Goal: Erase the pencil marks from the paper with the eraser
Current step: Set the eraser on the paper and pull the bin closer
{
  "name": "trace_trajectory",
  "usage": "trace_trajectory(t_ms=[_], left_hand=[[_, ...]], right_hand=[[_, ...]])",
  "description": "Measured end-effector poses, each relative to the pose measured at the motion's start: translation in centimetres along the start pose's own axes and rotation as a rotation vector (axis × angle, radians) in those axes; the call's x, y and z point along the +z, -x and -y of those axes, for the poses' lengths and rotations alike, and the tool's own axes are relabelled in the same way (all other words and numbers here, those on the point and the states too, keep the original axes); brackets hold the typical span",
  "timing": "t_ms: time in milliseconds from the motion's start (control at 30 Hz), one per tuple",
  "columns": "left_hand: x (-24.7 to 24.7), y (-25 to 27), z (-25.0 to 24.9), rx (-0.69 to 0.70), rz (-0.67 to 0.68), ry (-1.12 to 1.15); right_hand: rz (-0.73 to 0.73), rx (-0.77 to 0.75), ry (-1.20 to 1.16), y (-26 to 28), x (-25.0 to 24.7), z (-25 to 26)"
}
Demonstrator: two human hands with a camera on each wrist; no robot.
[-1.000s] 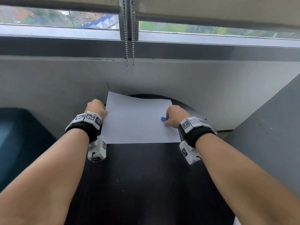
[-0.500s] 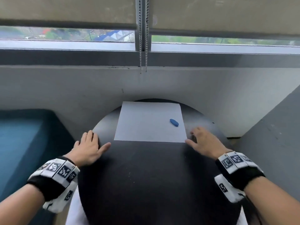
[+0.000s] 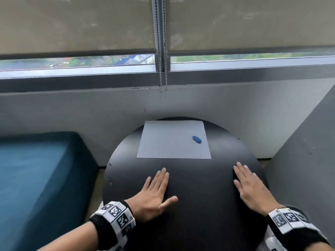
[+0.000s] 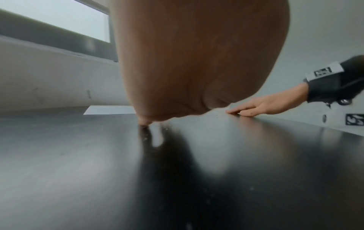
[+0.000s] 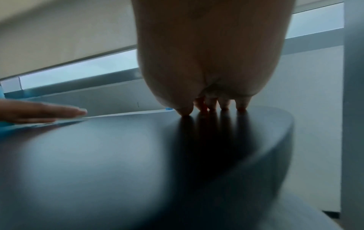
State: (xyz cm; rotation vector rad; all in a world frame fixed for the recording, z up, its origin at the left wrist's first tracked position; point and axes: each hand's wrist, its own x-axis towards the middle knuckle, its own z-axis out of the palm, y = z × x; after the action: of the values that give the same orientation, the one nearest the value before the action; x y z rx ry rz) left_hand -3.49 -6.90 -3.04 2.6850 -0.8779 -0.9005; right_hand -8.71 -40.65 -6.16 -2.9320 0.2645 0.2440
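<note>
The eraser (image 3: 197, 139), a small blue oblong, is lying on the right part of the paper (image 3: 172, 140), which is sitting flat at the far side of the round black table (image 3: 199, 214). It is probably light and rubbery, grippy rather than slick, so pinching its long sides should suit. The single sheet is likely to be sliding or creasing under rubbing, so it wants pinning near an edge. No pencil marks are showing from here. The left hand (image 3: 155, 194) and right hand (image 3: 252, 187) are resting flat with fingers extended, holding nothing, well short of the paper.
</note>
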Motion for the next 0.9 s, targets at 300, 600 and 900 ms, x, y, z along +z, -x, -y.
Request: trace_trajectory(t_ms=[300, 600, 900], left_hand=[[-2.6, -0.6, 5.7, -0.492, -0.098, -0.011], [0.1, -1.5, -2.4, 0.135, 0.022, -0.137], [-1.1, -1.0, 2.3, -0.323, -0.090, -0.089]], right_hand=[[-0.016, -0.013, 0.030, 0.0, 0.8, -0.9], [-0.023, -0.046, -0.085, 0.4, -0.9, -1.5], [-0.014, -0.037, -0.182, -0.2, -0.7, -1.8]])
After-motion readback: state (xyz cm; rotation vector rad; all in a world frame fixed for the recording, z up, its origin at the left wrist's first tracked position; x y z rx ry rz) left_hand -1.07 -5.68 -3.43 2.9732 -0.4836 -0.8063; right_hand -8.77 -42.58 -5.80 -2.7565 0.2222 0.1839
